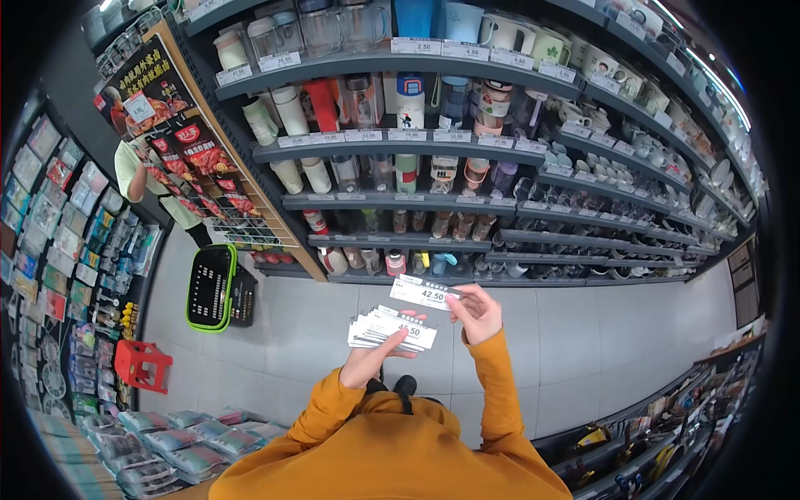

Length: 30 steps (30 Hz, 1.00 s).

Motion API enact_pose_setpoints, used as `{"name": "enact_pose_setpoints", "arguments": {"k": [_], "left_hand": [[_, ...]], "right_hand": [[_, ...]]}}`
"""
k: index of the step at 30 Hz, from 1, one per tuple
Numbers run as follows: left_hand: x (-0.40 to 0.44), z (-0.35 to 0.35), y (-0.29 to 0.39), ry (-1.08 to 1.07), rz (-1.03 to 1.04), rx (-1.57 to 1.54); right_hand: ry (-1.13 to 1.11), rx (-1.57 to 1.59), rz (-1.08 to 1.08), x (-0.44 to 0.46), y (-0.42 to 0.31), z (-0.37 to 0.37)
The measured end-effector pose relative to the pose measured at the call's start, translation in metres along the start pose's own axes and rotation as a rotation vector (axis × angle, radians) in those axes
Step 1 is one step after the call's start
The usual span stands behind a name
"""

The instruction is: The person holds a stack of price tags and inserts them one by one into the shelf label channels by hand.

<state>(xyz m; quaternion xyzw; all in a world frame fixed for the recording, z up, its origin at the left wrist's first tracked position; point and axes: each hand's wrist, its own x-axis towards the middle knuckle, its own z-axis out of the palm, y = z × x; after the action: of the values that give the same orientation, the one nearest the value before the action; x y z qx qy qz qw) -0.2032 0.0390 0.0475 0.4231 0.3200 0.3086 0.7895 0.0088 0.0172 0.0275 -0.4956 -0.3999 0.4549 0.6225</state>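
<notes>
My left hand (372, 357) is closed around a fanned stack of price tags (375, 330), its thumb lying over the top tag, which reads about 45.50. Just above and to the right, my right hand (478, 312) pinches a single price tag (417, 291) marked 42.50 by its right end. That tag is held apart from the stack, face up. Both hands are in front of my body, over the tiled floor. Beyond them rise shelves of bottles and cups, with price tags (416, 46) along the shelf edges.
At left, a black basket with a green rim (190, 293) stands on the floor near a red stool (143, 367). A person (133, 171) is partly hidden behind a rack of red packets (200, 150). Packaged goods (196, 458) lie at lower left; tools (596, 436) fill the lower-right shelves.
</notes>
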Motion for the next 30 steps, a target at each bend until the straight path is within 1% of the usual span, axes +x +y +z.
{"name": "enact_pose_setpoints", "arguments": {"k": [6,8,9,12,16,20,22,24,29,30], "left_hand": [[0.01,-0.011,0.005,0.028,0.029,-0.01],[0.016,-0.018,0.006,0.029,0.034,-0.003],[0.018,-0.022,0.006,0.028,0.034,0.0],[0.026,-0.034,0.005,0.031,0.017,0.006],[0.042,-0.053,0.015,0.025,0.047,-0.033],[0.056,-0.073,0.039,0.022,0.097,-0.073],[0.067,-0.092,0.042,0.055,0.11,-0.097],[0.075,-0.107,0.051,0.083,0.106,-0.125],[0.094,-0.145,0.07,0.137,0.124,-0.189],[0.097,-0.152,0.075,0.149,0.123,-0.183]], "right_hand": [[-0.192,-0.141,-0.013,0.049,-0.017,0.005],[-0.189,-0.148,-0.002,0.077,-0.031,0.01],[-0.193,-0.172,-0.089,0.093,-0.041,0.014],[-0.188,-0.225,-0.221,0.15,-0.071,0.031],[-0.177,-0.441,-0.417,0.229,-0.119,0.066],[-0.163,-0.585,-0.613,0.317,-0.157,0.1],[-0.12,-0.598,-0.623,0.353,-0.174,0.121],[-0.058,-0.673,-0.694,0.383,-0.186,0.138],[-0.027,-0.752,-0.706,0.443,-0.188,0.162],[-0.037,-0.76,-0.662,0.448,-0.188,0.164]]}}
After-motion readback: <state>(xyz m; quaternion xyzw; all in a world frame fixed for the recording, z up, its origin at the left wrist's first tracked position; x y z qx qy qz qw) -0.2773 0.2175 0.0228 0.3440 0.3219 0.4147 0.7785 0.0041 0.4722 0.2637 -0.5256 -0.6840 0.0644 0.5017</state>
